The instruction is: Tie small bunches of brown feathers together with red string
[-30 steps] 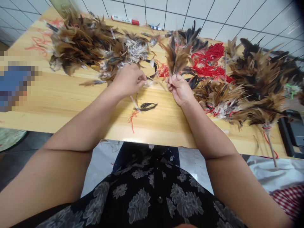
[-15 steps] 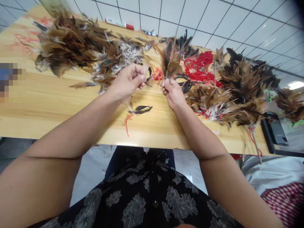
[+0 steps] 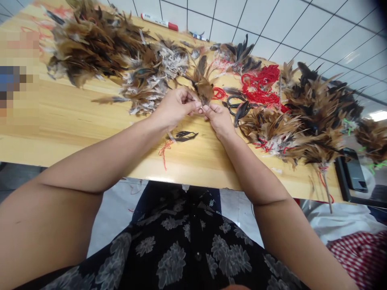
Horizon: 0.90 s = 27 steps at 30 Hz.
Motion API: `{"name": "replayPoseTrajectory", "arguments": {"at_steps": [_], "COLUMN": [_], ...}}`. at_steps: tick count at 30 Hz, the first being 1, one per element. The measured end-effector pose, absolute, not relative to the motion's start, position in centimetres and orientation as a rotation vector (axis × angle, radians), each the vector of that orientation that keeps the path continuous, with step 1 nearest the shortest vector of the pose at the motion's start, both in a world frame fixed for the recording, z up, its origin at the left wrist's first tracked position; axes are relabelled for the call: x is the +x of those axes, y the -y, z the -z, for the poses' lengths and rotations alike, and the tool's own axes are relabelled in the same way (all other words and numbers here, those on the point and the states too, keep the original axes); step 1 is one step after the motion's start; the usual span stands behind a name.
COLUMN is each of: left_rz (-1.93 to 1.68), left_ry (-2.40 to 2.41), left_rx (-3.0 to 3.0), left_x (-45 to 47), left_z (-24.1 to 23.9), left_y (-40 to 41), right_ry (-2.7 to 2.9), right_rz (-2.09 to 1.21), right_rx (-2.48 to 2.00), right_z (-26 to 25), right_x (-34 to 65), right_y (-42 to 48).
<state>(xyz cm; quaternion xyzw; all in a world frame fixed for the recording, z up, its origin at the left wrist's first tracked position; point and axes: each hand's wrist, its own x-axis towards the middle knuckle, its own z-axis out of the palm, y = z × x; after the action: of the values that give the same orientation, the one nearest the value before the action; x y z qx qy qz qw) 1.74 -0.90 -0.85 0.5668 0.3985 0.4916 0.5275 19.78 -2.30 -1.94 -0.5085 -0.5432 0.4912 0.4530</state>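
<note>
A small bunch of brown feathers (image 3: 203, 83) stands fanned out above my fingertips, its quill ends pinched low down. My right hand (image 3: 218, 119) is closed on that base from the right. From the left, my left hand (image 3: 177, 108) pinches at the same spot, its fingertips meeting those of the right. The exact grip on the quills is partly hidden by my fingers. Below my hands, loose dark feathers (image 3: 185, 136) lie on the wooden table (image 3: 99, 133), beside a tangle of thin red-orange string (image 3: 165, 151).
Feather heaps lie at the left (image 3: 90, 48) and right (image 3: 320, 104). Red cord (image 3: 261, 84) and black-handled scissors (image 3: 234, 105) are right of my hands. A red-capped marker (image 3: 159, 22) lies by the tiled wall. A dark phone (image 3: 356, 169) is near the right edge.
My hands were apart and have come together at the base of the feather bunch. The bunch has moved left and down with my right hand. The view has shifted slightly.
</note>
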Motion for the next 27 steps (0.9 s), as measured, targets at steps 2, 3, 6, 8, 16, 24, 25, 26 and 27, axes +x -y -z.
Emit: {"name": "replayPoseTrajectory", "arguments": {"at_steps": [2,3,6,8,16,24,25,26,27], "left_rz": [-1.177,-1.177,-1.160,-1.146,-1.077,0.061,0.099,0.129,0.151], "left_ry": [-0.986,-1.004,-1.037,-1.040,-1.038,-0.784,-0.802,-0.815,-0.820], "left_rx": [1.402,1.429,1.507,1.562,1.868,2.282,2.299,2.315,2.323], "left_x": [1.7,1.6,1.7,1.8,-1.7,-9.7,-9.4,-9.0,-8.5], "left_z": [1.3,1.4,1.3,1.3,0.2,-6.3,-6.3,-6.0,-5.6], "left_y": [0.6,0.5,0.6,0.6,-1.6,-1.8,-1.5,-1.1,-0.7], "right_ry": [1.346,1.346,1.348,1.356,1.441,1.307,1.292,1.280,1.271], "right_rz": [-1.213,-1.221,-1.256,-1.257,-1.127,-1.174,-1.178,-1.180,-1.180], "right_rx": [-1.267,-1.269,-1.255,-1.246,-1.264,-1.281,-1.284,-1.285,-1.284], "right_z": [2.0,2.0,2.1,2.2,3.3,2.7,2.6,2.7,2.8], "right_x": [19.8,19.8,19.7,19.6,20.3,21.0,21.0,21.1,21.2], "right_y": [2.3,2.3,2.2,2.1,1.7,1.5,1.4,1.3,1.1]}}
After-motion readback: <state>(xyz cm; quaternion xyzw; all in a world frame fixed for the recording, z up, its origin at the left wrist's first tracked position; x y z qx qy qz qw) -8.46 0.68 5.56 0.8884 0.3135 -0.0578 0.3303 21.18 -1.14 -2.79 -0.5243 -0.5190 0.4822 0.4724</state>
